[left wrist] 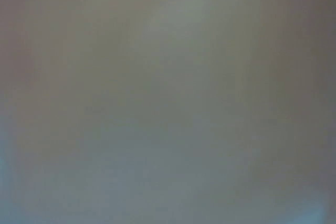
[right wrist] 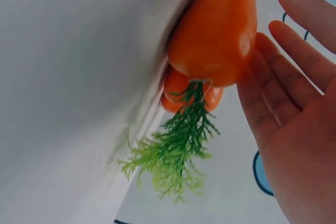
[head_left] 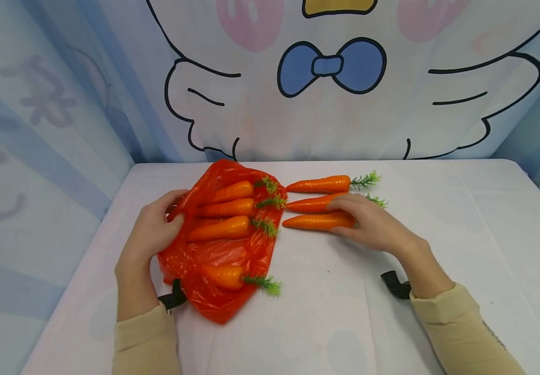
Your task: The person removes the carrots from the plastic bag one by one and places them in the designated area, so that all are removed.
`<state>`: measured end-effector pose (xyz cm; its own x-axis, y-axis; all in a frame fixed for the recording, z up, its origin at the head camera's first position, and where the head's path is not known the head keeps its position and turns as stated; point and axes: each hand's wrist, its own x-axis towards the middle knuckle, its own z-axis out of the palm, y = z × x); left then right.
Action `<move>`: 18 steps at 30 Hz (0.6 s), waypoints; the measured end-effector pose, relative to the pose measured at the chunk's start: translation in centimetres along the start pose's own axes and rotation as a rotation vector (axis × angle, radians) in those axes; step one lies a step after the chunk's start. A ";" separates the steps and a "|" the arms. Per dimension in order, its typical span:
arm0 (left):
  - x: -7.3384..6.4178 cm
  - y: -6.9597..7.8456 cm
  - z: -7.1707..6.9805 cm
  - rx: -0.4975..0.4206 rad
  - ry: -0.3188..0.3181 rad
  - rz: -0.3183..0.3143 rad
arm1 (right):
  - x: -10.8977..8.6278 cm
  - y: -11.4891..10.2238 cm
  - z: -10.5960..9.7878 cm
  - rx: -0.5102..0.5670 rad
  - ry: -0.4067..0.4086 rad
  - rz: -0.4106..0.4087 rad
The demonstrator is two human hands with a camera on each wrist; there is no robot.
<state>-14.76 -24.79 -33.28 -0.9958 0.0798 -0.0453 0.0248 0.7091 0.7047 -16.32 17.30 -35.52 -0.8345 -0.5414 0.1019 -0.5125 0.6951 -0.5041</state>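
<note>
My left hand (head_left: 150, 226) grips the left edge of a red plastic bag (head_left: 213, 252), thumb on top and the other fingers hidden under the film. Several toy carrots with green plastic tops, one of them a carrot (head_left: 220, 227) in the middle, lie on or in the bag; I cannot tell which. To its right, three more carrots lie side by side, tips toward the bag. Over the nearest carrot (head_left: 314, 222) is my right hand (head_left: 370, 221). In the right wrist view its fingers (right wrist: 283, 85) are fairly straight beside a carrot (right wrist: 218, 35), seemingly touching it.
A white cloth covers the table (head_left: 317, 317). Behind it hangs a curtain (head_left: 331, 120) with a cartoon print and a blue bow. Black straps (head_left: 395, 285) sit at both wrists. The left wrist view is blurred throughout.
</note>
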 end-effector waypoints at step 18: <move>0.2 0.0 0.1 0.010 0.004 0.007 | 2.7 -3.8 1.8 0.063 -0.040 -0.122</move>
<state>-14.95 -24.70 -33.39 -0.9960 0.0819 -0.0371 0.0329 0.7158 0.6976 -16.23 12.35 -34.83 -0.7578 -0.6389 0.1323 -0.5945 0.5926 -0.5435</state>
